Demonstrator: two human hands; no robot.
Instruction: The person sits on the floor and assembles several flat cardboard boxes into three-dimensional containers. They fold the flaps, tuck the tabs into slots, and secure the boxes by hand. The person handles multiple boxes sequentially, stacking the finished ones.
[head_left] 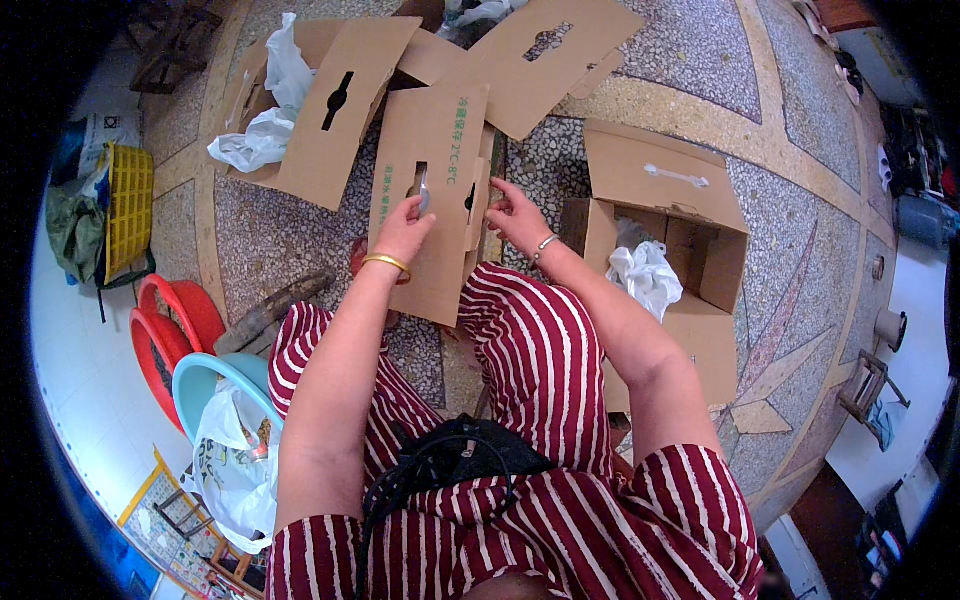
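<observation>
Left of the carton (450,232) stands a tub (186,388), right of it a box (718,268) with a bag (650,282) inside

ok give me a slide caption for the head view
Left hand holding a clear plastic piece at a brown carton, right hand by its edge.

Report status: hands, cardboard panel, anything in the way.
Left hand apparently pinching pale plastic piece on cardboard panel. Right hand by its right edge, contact unclear. Open box stands apart to the right, white plastic bag inside.
</observation>
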